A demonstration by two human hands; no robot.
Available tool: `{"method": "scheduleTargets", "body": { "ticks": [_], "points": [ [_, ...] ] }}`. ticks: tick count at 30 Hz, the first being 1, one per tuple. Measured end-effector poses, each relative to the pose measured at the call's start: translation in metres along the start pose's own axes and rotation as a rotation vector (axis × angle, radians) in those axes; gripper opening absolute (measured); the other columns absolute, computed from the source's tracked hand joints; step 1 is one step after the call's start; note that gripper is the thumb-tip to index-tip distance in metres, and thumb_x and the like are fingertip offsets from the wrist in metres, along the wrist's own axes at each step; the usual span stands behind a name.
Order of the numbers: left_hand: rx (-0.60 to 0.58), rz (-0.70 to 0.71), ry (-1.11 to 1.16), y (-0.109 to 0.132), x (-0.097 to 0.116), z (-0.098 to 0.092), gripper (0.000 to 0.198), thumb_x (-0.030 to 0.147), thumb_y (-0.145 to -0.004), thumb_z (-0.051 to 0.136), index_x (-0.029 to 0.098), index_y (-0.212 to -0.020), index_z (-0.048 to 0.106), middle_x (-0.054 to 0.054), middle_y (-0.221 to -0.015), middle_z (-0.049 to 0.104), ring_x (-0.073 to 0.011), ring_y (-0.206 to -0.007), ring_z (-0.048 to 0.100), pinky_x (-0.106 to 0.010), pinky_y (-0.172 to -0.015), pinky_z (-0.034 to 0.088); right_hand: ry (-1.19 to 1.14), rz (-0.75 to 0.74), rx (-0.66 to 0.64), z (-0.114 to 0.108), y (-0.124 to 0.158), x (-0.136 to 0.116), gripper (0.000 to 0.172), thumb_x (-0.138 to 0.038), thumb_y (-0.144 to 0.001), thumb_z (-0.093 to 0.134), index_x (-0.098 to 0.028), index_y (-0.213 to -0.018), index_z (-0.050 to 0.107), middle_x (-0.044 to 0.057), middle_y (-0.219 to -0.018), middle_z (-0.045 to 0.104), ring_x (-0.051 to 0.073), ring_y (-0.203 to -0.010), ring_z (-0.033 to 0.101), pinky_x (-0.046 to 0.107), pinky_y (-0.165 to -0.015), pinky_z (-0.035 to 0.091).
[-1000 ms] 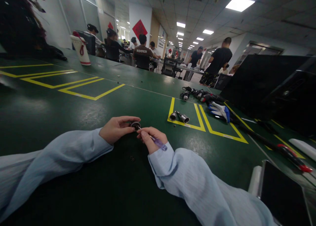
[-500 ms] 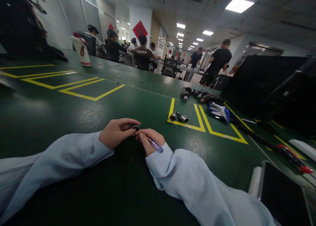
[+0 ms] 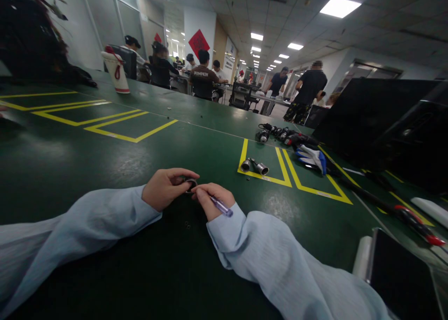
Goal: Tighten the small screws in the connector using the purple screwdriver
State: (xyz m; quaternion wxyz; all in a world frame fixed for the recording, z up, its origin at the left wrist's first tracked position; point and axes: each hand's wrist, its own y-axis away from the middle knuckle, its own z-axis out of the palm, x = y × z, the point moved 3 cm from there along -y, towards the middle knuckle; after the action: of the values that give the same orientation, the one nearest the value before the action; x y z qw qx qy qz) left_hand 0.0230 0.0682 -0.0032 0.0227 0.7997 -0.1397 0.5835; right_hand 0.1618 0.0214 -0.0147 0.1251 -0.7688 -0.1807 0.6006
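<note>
A round, dark metal part [image 3: 192, 184] with a ringed rim sits between the two hands, over the smooth green tabletop [image 3: 210, 147]. The left hand [image 3: 167, 188] is nearly closed, thumb and fingers pinching that rim; the right hand [image 3: 213, 199] is curled firmly about a slim tool [image 3: 222, 207] with a translucent purple handle — its tip is hidden, so contact with the part cannot be told. Tiny dark rings [image 3: 187, 226] lie just below the hands. To the right, shiny metal cylinders [image 3: 261, 169] with round, open mouths rest by the near edge of a yellow tape outline [image 3: 242, 155]. Plain green surface runs between fingers and tape — the table's far edge and a flat, dark panel [image 3: 402, 273] stand well apart from both hands
</note>
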Motion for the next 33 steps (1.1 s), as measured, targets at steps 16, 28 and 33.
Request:
{"method": "scheduleTargets", "body": {
  "ticks": [16,28,33],
  "points": [
    [-0.042,-0.056,0.066,-0.005,-0.005,-0.001,0.03,0.025,-0.054,0.065,0.017,-0.084,0.066,-0.001,-0.075,0.072,-0.0189,-0.075,0.067,-0.03,-0.073,0.053,-0.272,0.493,-0.215,0.005,0.007,-0.006,0.057,-0.057,-0.078,0.046,-0.018,-0.037,0.043,-0.006,-0.027,0.035,0.004,-0.025,0.03,0.019,-0.031,0.022],
    [-0.07,-0.148,0.212,-0.005,-0.008,-0.002,0.041,0.017,-0.048,0.068,0.015,-0.089,0.062,-0.004,-0.078,0.072,-0.0218,-0.079,0.067,-0.033,-0.077,0.051,-0.163,0.454,-0.222,0.014,0.014,-0.008,0.05,-0.052,-0.079,0.047,-0.018,-0.042,0.047,-0.006,-0.032,0.039,0.005,-0.028,0.033,0.02,-0.034,0.025],
    [-0.028,-0.181,0.307,-0.007,-0.013,-0.003,0.042,0.017,-0.047,0.07,0.015,-0.088,0.061,-0.004,-0.076,0.071,-0.0212,-0.074,0.067,-0.033,-0.074,0.051,-0.341,0.362,-0.12,0.005,0.007,-0.005,0.053,-0.057,-0.08,0.041,-0.017,-0.047,0.051,-0.003,-0.037,0.049,0.006,-0.033,0.038,0.021,-0.039,0.03]
  ]
}}
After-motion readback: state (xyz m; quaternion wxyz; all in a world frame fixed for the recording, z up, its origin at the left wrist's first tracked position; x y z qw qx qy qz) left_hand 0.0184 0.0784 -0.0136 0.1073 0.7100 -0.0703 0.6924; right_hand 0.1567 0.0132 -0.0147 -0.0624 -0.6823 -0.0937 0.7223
